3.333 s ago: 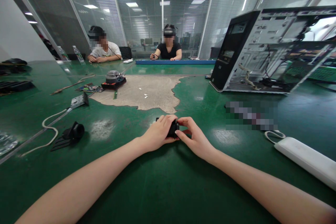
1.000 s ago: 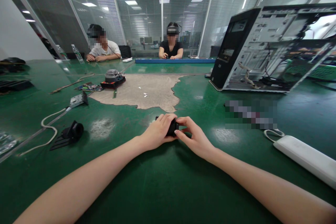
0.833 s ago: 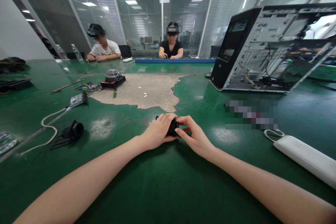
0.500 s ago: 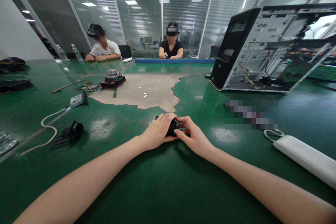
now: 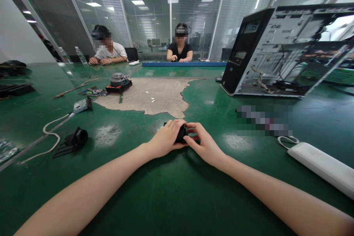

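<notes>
Your left fingers [image 5: 174, 128] curl around the small, black, plastic-looking part [image 5: 181, 135]; brace it firmly while your right fingers [image 5: 194, 127] pinch its end.

Tabletop [image 5: 166, 199], centre: device [image 5: 181, 134] between left hand [image 5: 165, 138] and right hand [image 5: 204, 142], touching both. Behind hands: patch [image 5: 163, 99]; fan unit [image 5: 118, 83] at its left end, circuit board [image 5: 95, 91] just left of unit. Left of hands: bracket [image 5: 76, 138]; box [image 5: 82, 105] behind it, cord [image 5: 59, 139] to its left. Right: block [image 5: 320, 166]; obscured item [image 5: 262, 120] behind it; computer case [image 5: 249, 55] farther back. Far edge: bar [image 5: 184, 64], person [image 5: 179, 49] behind.
</notes>
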Available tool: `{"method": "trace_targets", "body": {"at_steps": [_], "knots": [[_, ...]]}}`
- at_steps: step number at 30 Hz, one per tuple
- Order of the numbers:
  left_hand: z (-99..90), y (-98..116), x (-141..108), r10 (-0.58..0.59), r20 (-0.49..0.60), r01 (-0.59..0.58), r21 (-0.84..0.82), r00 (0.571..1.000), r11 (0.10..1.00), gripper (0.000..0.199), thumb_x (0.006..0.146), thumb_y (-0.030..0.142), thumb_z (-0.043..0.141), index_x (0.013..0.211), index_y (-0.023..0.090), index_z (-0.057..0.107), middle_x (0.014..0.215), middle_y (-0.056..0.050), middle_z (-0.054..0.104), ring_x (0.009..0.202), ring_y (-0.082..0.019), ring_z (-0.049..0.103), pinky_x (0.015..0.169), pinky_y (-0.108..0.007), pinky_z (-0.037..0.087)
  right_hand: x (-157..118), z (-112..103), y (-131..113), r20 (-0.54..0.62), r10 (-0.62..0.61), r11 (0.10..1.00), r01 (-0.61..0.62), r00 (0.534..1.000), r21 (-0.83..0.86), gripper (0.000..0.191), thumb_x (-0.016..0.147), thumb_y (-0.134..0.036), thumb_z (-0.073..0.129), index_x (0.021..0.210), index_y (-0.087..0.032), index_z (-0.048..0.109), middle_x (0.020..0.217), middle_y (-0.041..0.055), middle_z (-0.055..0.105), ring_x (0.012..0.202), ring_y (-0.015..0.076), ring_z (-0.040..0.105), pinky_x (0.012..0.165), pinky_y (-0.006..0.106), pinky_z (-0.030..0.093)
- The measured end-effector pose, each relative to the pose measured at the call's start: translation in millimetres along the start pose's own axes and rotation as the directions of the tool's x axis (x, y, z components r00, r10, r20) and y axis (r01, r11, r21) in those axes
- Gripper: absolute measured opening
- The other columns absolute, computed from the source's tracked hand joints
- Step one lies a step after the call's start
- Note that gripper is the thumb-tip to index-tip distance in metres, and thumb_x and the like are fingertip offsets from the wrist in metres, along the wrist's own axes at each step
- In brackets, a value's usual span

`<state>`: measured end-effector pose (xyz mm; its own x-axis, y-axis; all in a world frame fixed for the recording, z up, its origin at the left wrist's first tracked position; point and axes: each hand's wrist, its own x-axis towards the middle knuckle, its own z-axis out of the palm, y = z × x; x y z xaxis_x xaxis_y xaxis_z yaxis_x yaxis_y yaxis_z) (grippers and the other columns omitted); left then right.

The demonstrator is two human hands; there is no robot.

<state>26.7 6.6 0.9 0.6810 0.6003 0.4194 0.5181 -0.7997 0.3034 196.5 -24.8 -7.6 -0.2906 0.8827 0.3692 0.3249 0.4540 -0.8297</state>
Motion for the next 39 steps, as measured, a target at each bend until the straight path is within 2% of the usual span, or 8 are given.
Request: {"method": "trace_targets", "body": {"at_steps": [4,8,10,17,23,31,39], "knots": [[0.9,-0.5,-0.2,-0.005,-0.002,0.005,-0.008,1.000,1.000,0.059,0.072,0.025,0.063,0.119,0.022,0.028,0.119,-0.009,0.044,0.108,-0.026,0.044,0.088,-0.044,0.041,-0.4,-1.0,-1.8,0.008,-0.005,1.000,0.005,1.000,0.020,0.024,0.080,-0.019,0.051,0.103,-0.022,0.044,0.098,0.0048,0.052,0.087,0.0164,0.057,0.069,0.032,0.054],[1.0,-0.4,0.0,0.008,-0.005,-0.008,-0.008,1.000,1.000,0.059,0.071,0.025,0.064,0.119,0.022,0.028,0.119,-0.009,0.044,0.108,-0.026,0.044,0.089,-0.044,0.040,-2.1,-2.8,-3.3,-0.037,-0.120,0.990,0.117,0.992,-0.073,0.015,0.080,-0.019,0.051,0.094,-0.023,0.051,0.105,0.0058,0.048,0.098,0.0190,0.052,0.075,0.033,0.053],[0.8,-0.3,0.2,0.009,-0.004,-0.009,-0.007,1.000,1.000,0.059,0.071,0.025,0.064,0.118,0.021,0.029,0.119,-0.009,0.044,0.108,-0.026,0.044,0.089,-0.043,0.041,-2.3,-2.9,-2.8,-0.037,-0.137,0.987,0.134,0.990,-0.084,0.014,0.080,-0.018,0.051,0.093,-0.023,0.051,0.106,0.0061,0.046,0.100,0.0192,0.051,0.075,0.032,0.053],[1.5,-0.8,0.4,0.000,-0.005,0.000,-0.004,1.000,1.000,0.060,0.071,0.024,0.063,0.119,0.021,0.028,0.119,-0.009,0.044,0.107,-0.026,0.043,0.088,-0.044,0.041,-1.0,0.1,0.6,-0.037,-0.069,0.997,0.068,0.997,-0.029,0.031,0.078,-0.016,0.050,0.108,-0.023,0.042,0.106,0.0070,0.046,0.102,0.0197,0.050,0.075,0.034,0.054],[1.8,-1.2,0.1,-0.009,0.000,0.009,-0.011,1.000,1.000,0.060,0.071,0.025,0.063,0.120,0.022,0.028,0.119,-0.009,0.044,0.108,-0.027,0.044,0.087,-0.044,0.041,-1.1,-0.5,-0.5,-0.016,-0.019,1.000,0.018,1.000,-0.021,0.028,0.078,-0.017,0.050,0.105,-0.022,0.043,0.103,0.0070,0.049,0.098,0.0194,0.052,0.069,0.032,0.054],[1.8,-1.0,0.1,0.011,-0.012,-0.011,-0.001,1.000,1.000,0.060,0.071,0.026,0.064,0.119,0.021,0.028,0.120,-0.010,0.044,0.110,-0.026,0.043,0.089,-0.043,0.041,-2.9,-3.2,-3.9,-0.044,-0.131,0.986,0.126,0.990,-0.108,0.015,0.081,-0.018,0.049,0.095,-0.023,0.051,0.105,0.0062,0.047,0.098,0.0187,0.052,0.075,0.032,0.052],[1.8,-1.2,0.0,0.000,-0.011,0.000,0.005,1.000,1.000,0.058,0.072,0.027,0.063,0.119,0.020,0.029,0.118,-0.010,0.045,0.107,-0.026,0.044,0.087,-0.043,0.042,0.3,-0.8,-0.2,-0.020,0.000,1.000,0.000,1.000,-0.005,0.027,0.080,-0.018,0.050,0.106,-0.021,0.044,0.104,0.0073,0.049,0.099,0.0190,0.052,0.074,0.032,0.053]]}}
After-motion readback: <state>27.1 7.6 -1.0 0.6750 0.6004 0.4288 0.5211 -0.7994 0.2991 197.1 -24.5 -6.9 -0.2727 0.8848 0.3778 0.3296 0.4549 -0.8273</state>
